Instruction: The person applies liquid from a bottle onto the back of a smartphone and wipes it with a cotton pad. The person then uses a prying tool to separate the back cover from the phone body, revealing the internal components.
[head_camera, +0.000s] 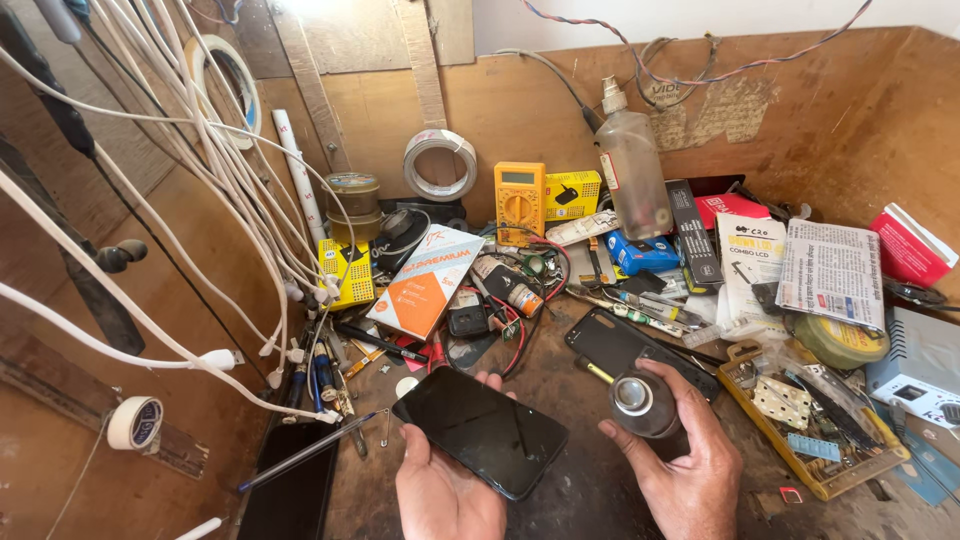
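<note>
Two hands are low over the cluttered desk (580, 480). The left hand (445, 495) lies palm up, its grip loosely closed under a black phone (480, 430) that rests flat on the fingers. The right hand (680, 470), just beside it, has its grip closed around a small dark bottle (640, 402), upright. Beyond the right grip lies a black phone cover (615, 345); further behind stands a yellow multimeter (520, 203).

Glossy black phone (485, 431), yellow multimeter (520, 203), white cables (200, 130), orange-and-white box (427, 281), red packet (908, 247).
</note>
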